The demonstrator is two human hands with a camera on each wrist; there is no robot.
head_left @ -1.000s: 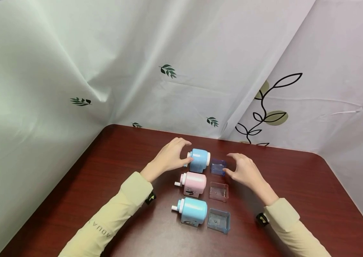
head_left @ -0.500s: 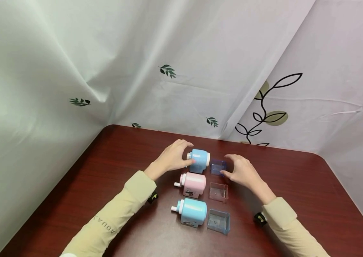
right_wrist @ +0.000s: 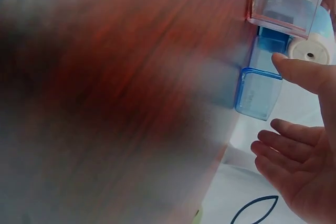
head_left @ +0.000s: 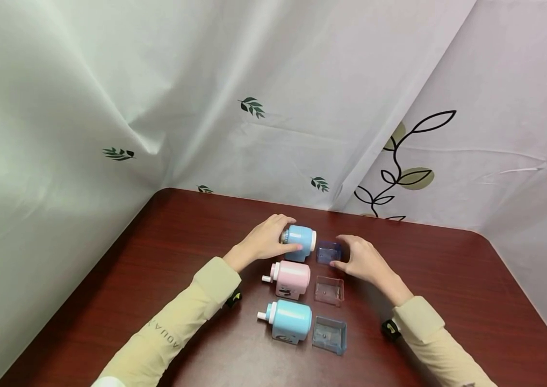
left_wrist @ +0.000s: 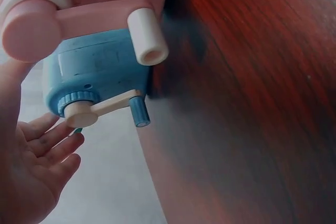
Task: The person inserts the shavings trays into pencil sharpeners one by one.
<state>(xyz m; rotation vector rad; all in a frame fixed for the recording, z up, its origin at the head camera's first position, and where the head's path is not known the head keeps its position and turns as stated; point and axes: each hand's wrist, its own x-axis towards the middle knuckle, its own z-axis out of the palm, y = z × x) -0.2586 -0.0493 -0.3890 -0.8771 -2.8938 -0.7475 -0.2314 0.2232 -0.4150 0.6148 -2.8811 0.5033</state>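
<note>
In the head view, the farthest pencil sharpener is blue with a cream end and a small crank. My left hand reaches round its left side, thumb across the front and fingers behind; in the left wrist view those fingers are loosely bent and spread. To the right of this sharpener lies a see-through blue shavings drawer. My right hand stands at its right side, thumb in front and fingers behind. The right wrist view has the thumb and loose fingers spread apart beside the drawer.
Nearer on the dark red wooden table stand a pink pencil sharpener and a light blue one. Each has a clear drawer to its right, one pinkish and one bluish. A white curtain hangs behind.
My left hand has moved right, its thumb further across the blue sharpener. My right hand has shifted slightly left, closer round the blue drawer. The sharpeners and drawers stay in place.
</note>
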